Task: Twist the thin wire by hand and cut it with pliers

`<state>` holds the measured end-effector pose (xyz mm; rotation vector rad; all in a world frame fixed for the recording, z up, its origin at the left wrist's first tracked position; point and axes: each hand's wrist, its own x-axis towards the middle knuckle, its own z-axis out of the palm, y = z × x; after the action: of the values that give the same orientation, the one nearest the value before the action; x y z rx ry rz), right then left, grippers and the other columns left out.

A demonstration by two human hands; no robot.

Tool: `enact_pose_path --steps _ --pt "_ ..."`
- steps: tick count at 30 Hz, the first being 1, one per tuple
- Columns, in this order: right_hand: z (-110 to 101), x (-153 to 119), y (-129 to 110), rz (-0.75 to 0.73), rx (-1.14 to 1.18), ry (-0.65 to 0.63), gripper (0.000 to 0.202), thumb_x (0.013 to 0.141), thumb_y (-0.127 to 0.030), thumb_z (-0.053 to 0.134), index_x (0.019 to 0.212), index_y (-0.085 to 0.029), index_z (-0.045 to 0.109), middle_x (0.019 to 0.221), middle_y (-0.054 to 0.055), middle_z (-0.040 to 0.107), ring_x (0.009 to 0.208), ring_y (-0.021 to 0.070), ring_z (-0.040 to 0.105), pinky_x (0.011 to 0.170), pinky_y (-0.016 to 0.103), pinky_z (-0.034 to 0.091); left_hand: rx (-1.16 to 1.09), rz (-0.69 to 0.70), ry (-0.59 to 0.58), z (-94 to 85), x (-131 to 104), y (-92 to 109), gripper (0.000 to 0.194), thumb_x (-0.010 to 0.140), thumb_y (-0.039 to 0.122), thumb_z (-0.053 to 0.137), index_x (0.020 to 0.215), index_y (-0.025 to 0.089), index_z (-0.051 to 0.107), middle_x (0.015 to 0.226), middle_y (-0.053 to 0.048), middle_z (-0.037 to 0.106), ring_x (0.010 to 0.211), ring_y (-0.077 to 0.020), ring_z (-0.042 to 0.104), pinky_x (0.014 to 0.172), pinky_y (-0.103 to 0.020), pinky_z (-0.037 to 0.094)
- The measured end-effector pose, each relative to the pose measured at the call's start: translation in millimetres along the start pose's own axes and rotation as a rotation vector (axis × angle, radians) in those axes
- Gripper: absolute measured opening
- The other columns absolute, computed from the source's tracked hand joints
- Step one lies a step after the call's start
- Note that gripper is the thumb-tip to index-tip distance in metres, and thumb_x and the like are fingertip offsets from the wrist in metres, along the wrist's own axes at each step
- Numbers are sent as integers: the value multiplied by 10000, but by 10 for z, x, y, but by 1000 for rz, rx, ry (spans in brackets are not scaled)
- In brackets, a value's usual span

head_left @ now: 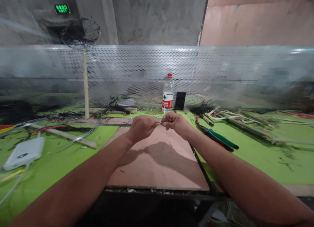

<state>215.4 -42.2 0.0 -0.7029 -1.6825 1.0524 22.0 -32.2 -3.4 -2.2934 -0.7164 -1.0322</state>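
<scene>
Both my left hand [144, 126] and right hand [176, 122] pinch a fine strand [160, 122]; slack fingers, I judge, could drop it onto the board [157, 178] beneath.

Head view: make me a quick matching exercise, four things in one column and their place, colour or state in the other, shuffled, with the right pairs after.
1. Pliers
2. Phone
3. Box
4. Left hand

A. White, left of the left forearm
B. Fingertips close to those of the right hand, over the board
C. Lying right of the board, with green on a handle
D. Black, upright beside the bottle

Right pairs: 1-C, 2-D, 3-A, 4-B
</scene>
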Motion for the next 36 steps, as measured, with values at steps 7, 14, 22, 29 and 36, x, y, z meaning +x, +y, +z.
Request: enact_pose_path --steps 7,14,22,29,36 --pt "17 -9 8 -80 -162 107 233 647 -359 705 694 -174 572 631 -15 572 519 80 451 496 233 387 -42 -57 -15 -31 26 8 261 871 371 455 860 206 657 786 -13 693 710 -128 619 619 -233 401" --pt "-8 -14 33 -151 -333 99 134 724 -313 629 725 -187 585 658 -5 590 547 99 487 521 243 415 -88 -106 -41 -42 37 24 246 862 358 476 856 198 662 766 -21 686 704 -125 612 613 -225 393" --pt "-87 -47 3 -573 -706 17 143 818 -182 489 756 -204 616 941 74 641 874 172 576 790 319 435 -208 -198 -69 -98 95 99 290 880 362 449 799 174 655 701 -12 656 652 -108 580 595 -211 384" --pt "-118 -19 -35 -199 -196 12 173 784 -310 589 906 -189 611 818 36 642 721 146 620 727 322 488 -65 -53 33 -86 30 -16 245 871 339 464 843 190 656 793 -27 693 731 -124 619 648 -225 412" --pt "-218 -25 -78 120 -34 -188 328 794 -464 572 825 -145 638 717 45 651 547 105 573 569 263 466 47 103 -23 -54 5 -13 303 898 336 391 814 184 640 674 -34 644 644 -119 581 594 -224 392"
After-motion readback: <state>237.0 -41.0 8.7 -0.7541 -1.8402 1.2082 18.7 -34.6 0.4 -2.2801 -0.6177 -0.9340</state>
